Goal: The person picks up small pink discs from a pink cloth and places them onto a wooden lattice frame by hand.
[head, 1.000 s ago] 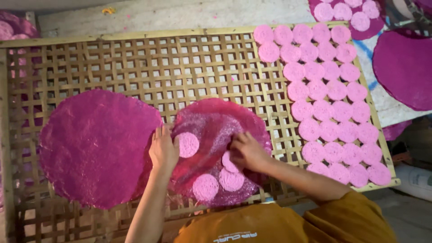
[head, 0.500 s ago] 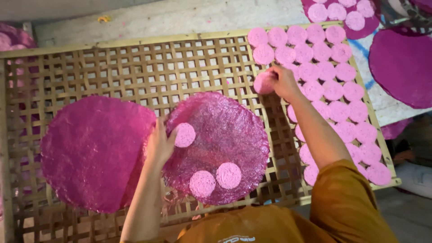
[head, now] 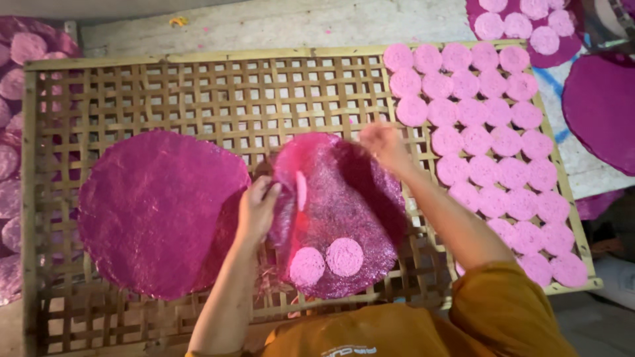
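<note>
Bamboo lattice rack [head: 198, 92] carries a glittery magenta sheet [head: 344, 211], whose left edge the left hand [head: 258, 208] pinches in a closed grip. Right hand [head: 383, 145] hovers blurred over its top edge (grip unclear), beside rows of pink discs [head: 489, 145]; open lattice lies above.

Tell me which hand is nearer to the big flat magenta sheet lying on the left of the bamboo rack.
Left. The left hand sits at that flat magenta sheet's right edge, gripping the neighbouring glittery sheet. The right hand is farther off, at the glittery sheet's upper right edge.
</note>
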